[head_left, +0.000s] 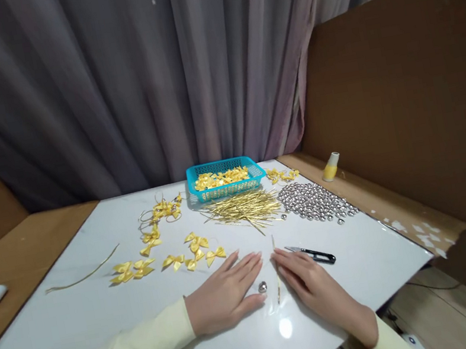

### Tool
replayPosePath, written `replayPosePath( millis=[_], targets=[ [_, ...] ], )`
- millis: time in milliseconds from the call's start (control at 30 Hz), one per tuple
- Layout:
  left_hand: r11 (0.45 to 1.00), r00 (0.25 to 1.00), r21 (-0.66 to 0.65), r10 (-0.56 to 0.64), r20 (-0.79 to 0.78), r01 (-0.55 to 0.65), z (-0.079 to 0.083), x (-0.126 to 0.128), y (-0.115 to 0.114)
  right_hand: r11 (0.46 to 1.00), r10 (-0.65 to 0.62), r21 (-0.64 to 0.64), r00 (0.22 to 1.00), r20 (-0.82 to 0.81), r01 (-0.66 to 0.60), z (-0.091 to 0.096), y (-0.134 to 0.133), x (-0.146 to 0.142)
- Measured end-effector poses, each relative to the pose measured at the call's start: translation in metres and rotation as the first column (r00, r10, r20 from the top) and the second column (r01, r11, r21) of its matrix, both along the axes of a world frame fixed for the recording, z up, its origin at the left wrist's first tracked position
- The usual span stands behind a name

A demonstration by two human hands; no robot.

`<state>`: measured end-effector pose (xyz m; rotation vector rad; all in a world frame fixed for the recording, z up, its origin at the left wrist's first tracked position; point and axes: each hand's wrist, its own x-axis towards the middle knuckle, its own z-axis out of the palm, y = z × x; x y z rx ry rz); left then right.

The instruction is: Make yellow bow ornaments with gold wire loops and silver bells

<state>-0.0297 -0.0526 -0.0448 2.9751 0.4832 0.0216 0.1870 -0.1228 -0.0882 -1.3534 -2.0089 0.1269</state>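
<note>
My left hand [229, 292] lies flat on the white table, palm down, fingers stretched out and holding nothing. Close to its thumb sits a single small silver bell [262, 286]. My right hand [312, 281] rests on its side, fingers extended and lying together, with the fingertips touching a thin gold twist tie [278, 290] that lies lengthwise on the table. Just beyond the right hand are black thread snips [319, 256]. Several yellow ribbon bows [194, 259] lie past my left fingertips.
A blue basket [229, 189] of yellow bows stands at the back. Before it is a heap of gold ties [243, 209], with a pile of silver bells [312, 201] to its right. Bows with cords [165, 210] lie left; a yellow-and-white cone [331, 167] stands at right.
</note>
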Motion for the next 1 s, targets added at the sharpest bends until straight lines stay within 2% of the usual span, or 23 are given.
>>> replayPosePath(
  millis=[233,333,433,533,767,933,1000],
  targets=[
    [0.998,0.996,-0.052,0.024,0.081,-0.020,-0.009,-0.013,0.001,0.995,-0.089,0.043,0.996,-0.021,0.090,-0.001,0.009,0.014],
    [1.000,0.993,-0.028,0.017,0.116,-0.014,-0.008,-0.012,-0.001,1.000,0.005,-0.012,0.998,0.061,-0.004,0.007,0.006,0.004],
    [0.997,0.983,0.043,-0.069,0.171,0.063,-0.005,-0.009,-0.003,0.984,0.135,-0.127,0.987,0.089,-0.123,0.015,0.000,-0.011],
    [0.986,0.960,0.104,-0.154,0.232,0.133,-0.003,-0.009,-0.005,0.975,0.164,-0.172,0.979,0.124,-0.142,0.018,-0.006,-0.021],
    [0.975,0.940,0.220,-0.106,0.323,0.035,-0.012,-0.010,-0.003,0.970,0.192,-0.202,0.940,0.281,-0.138,0.018,-0.041,-0.011],
    [0.961,0.960,0.270,-0.023,0.279,-0.056,-0.014,-0.010,0.001,0.958,0.259,-0.206,0.905,0.336,-0.198,0.015,-0.071,0.001],
    [0.966,0.967,0.259,-0.048,0.250,-0.019,-0.012,-0.009,0.002,0.958,0.274,-0.178,0.896,0.351,-0.223,0.013,-0.079,0.006]
  ],
)
